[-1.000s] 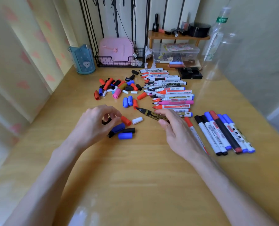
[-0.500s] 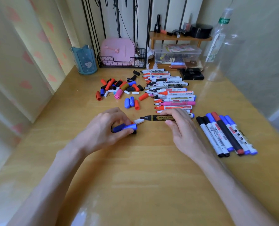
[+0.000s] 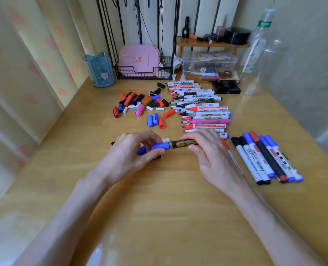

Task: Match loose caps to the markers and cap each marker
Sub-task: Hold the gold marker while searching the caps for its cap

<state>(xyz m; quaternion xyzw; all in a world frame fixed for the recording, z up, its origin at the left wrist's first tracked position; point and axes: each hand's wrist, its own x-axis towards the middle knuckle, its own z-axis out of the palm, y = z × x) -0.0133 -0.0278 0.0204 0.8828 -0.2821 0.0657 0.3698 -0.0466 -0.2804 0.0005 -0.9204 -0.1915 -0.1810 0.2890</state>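
- The left hand [image 3: 130, 154] is curled, pinching a blue cap [image 3: 159, 146] between thumb and fingertips.
- The right hand [image 3: 209, 156] grips a gold-and-black marker [image 3: 184, 144], with its fingers over the top of the barrel and its thumb underneath.
- The marker lies level between the two hands, just above the table [image 3: 159, 217]. The blue cap meets its left end in one line, and no tip shows between them.
- More blue shows lower under the left fingers; whether that is a second cap cannot be told.
- A small white cap [image 3: 166, 140] lies just behind the joint, touching the left fingertips.
- Beyond the hands lies a row of uncapped markers [image 3: 203, 110], tips pointing left.
- A heap of loose caps [image 3: 140, 102] in red, black, blue, white and pink lies left of that row.
- Six capped markers [image 3: 264, 158] lie side by side to the right of the right hand.
- A red-capped marker [image 3: 231, 156] lies partly under the right hand.
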